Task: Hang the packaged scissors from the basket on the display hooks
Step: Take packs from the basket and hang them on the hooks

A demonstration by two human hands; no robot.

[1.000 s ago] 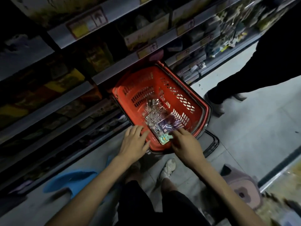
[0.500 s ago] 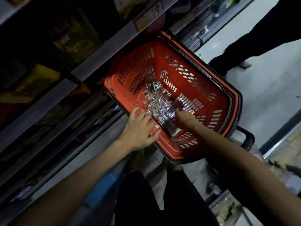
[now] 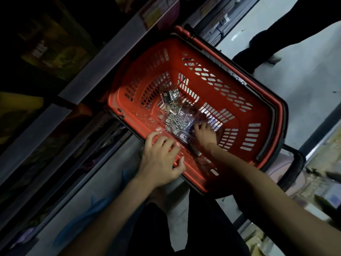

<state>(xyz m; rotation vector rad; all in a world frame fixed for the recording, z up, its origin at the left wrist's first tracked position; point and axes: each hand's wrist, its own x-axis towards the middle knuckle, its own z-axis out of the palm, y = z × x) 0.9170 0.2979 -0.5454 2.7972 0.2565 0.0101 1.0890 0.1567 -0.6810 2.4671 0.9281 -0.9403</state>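
The left hand (image 3: 162, 160) rests on the basket (image 3: 230, 54) rim, fingers loosely spread. The right hand (image 3: 205, 136) lies on the packaged scissors (image 3: 175, 119) beneath its fingers; possibly gripping, too dim to tell.

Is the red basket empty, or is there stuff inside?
Not empty. Shiny packets lie on the floor of the basket, and the right hand rests on them.

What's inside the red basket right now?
A pile of shiny packets lies on the basket floor, with the right hand on top. What is under the hand and pile is covered; its grip is unclear.
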